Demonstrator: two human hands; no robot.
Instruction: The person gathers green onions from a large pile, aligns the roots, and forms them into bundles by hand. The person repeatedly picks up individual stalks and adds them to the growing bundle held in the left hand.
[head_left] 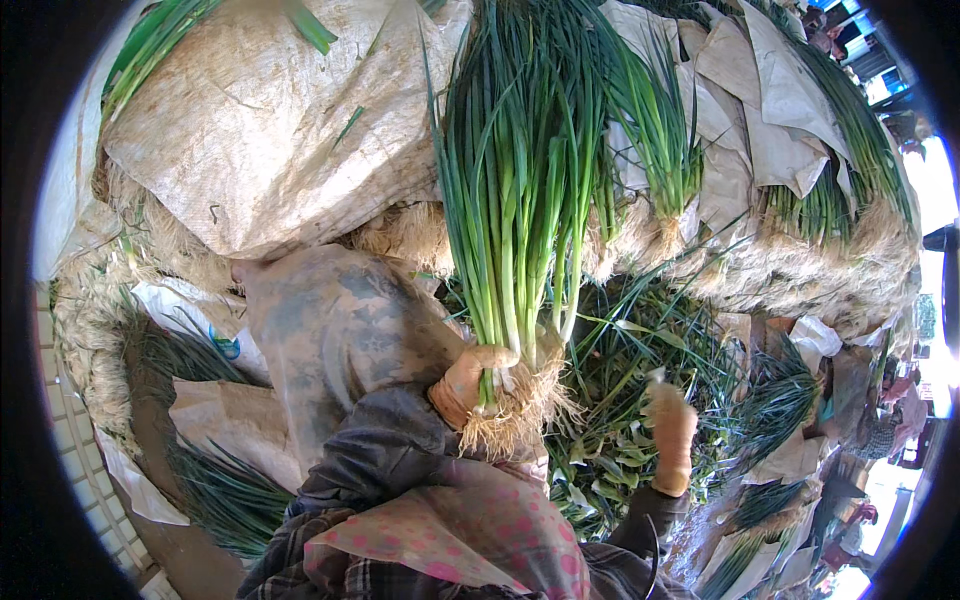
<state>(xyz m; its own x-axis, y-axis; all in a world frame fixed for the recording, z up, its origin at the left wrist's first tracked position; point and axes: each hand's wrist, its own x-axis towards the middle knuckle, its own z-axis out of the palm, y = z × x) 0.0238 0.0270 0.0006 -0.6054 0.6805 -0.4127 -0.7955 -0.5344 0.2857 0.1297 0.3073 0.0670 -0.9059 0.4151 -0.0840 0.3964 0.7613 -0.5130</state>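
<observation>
My left hand [468,385] is closed around a bunch of green onions [520,220] just above the roots. The pale roots [525,405] hang below my fingers, and the long dark green leaves stretch away across the sacks at the far side. To the right, my right hand [673,435] is raised apart from the bunch, over a heap of loose green leaves [620,420]. Motion blurs it, and a small pale spot shows at its tip. Whether those fingers hold anything is not clear.
Stacked green onions lie along the far side, roots toward me, partly under pale woven sacks [270,120]. More bunches [225,490] lie at the left beside a tiled edge [75,440]. Further bunches [780,400] and people stand at the right. A pink-spotted apron [460,530] covers my lap.
</observation>
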